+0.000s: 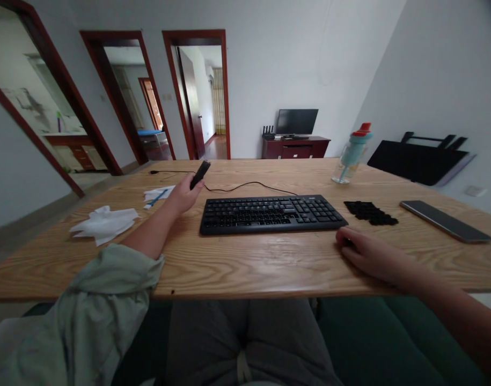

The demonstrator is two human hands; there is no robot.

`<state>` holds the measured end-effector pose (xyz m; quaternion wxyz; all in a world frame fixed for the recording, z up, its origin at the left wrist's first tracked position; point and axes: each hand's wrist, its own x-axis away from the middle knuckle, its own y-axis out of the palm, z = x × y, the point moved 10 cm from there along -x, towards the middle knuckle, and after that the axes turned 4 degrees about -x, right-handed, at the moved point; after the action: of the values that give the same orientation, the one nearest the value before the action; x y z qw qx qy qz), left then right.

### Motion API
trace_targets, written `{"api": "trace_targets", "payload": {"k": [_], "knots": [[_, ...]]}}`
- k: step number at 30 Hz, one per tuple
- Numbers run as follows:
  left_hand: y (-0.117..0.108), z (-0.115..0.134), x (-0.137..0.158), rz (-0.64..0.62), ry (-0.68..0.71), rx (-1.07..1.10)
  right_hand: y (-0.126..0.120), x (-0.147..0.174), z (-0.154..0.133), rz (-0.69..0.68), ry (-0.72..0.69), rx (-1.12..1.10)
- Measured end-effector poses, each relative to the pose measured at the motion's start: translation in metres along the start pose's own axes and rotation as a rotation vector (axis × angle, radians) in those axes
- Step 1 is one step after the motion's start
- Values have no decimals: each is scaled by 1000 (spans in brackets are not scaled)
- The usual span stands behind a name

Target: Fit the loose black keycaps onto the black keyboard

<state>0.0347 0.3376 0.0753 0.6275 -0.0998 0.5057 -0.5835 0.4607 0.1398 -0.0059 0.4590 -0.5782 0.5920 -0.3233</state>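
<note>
Keyboard (271, 214): lying on the desk (237, 268), right of the left hand's fingers and just beyond the right hand's. Left hand (183, 195): fingers clamped on a black handheld tool (200, 174), raised at a tilt. Right hand (356, 244): fingers curled beside the keyboard's near right corner; cannot tell whether they grip anything. Small black pieces (369, 213) lie beyond the right fingers; white tissue (104, 224) lies left of the left fingers.
</note>
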Motion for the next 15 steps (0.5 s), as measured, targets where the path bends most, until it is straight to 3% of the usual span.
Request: {"api": "trace_targets", "payload": {"k": [3,9,15], "knots": [[13,-3,3,-66,-16,-61,-1,9,20,13,-11,-6],[16,-4,5,-63,-38,-75,-32,17,59,170,126,-85],[15,-12,2,-44,-85,-76,-49,12,73,177,121,82]]}}
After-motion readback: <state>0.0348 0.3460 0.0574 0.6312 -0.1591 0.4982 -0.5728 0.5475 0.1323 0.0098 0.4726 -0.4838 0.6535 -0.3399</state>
